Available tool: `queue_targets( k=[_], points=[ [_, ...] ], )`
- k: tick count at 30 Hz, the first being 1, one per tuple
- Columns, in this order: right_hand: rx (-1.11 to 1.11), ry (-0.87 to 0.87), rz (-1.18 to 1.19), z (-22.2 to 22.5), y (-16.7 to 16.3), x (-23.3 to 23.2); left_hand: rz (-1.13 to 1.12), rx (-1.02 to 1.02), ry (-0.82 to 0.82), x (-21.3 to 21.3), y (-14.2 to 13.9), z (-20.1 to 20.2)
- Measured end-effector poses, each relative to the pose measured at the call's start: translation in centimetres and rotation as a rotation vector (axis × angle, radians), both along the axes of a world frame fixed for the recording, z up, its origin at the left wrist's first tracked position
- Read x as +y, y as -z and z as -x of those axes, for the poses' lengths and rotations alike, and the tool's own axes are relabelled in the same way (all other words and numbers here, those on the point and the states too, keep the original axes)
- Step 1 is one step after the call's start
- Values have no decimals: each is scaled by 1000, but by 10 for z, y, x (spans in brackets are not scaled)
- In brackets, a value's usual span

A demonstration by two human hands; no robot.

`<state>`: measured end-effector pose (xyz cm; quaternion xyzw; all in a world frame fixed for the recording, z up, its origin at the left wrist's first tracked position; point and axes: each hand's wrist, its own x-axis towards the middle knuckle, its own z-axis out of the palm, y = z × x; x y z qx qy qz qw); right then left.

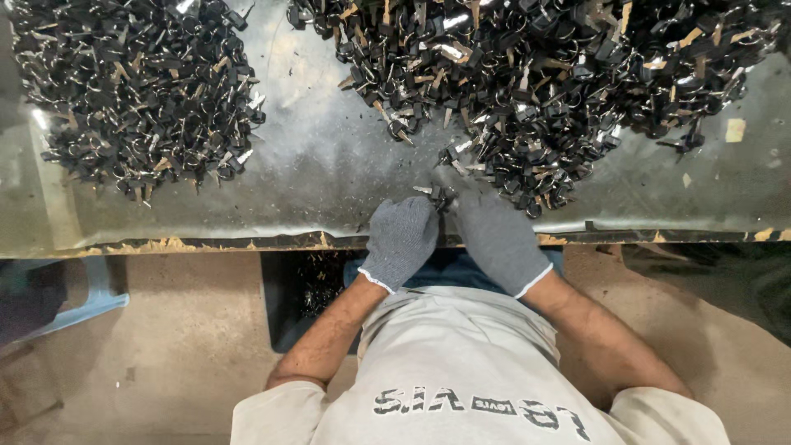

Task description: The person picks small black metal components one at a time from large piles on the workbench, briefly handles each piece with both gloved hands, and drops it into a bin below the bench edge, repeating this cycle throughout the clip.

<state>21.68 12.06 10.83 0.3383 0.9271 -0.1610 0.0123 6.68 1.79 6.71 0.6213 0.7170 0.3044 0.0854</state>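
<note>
Both my hands wear grey knit gloves and meet at the near edge of a glass-topped table (329, 165). My left hand (401, 239) is closed around a small black-and-metal key piece (437, 194) that sticks out past its fingers. My right hand (497, 235) touches the same piece from the right, its fingers reaching into the lower edge of a big heap of black-headed keys on rings (527, 74). A second heap of the same keys (140, 82) lies at the far left of the table.
Under the table edge, between my arms, a dark bin (309, 288) holds more small black parts. A light blue plastic stool (91, 292) stands on the brown floor at left. The table's worn front edge (206, 244) runs across the view.
</note>
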Motion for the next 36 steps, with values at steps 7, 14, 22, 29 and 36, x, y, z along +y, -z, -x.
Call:
queue_targets(
  k=[7,14,22,29,36],
  points=[
    [-206,102,404,2,-14,5,114,-16,9,3,-22,-2],
    [260,-201,-104,0,-9,-13,-196,92,53,12,-53,30],
    [-36,134,186,-17,6,-11,209,4,16,22,-14,18],
    [276,-15,-54,-4,16,-10,172,-41,-67,7,2,10],
    [-126,-16,20,13,9,-5,61,54,51,8,5,14]
  ],
)
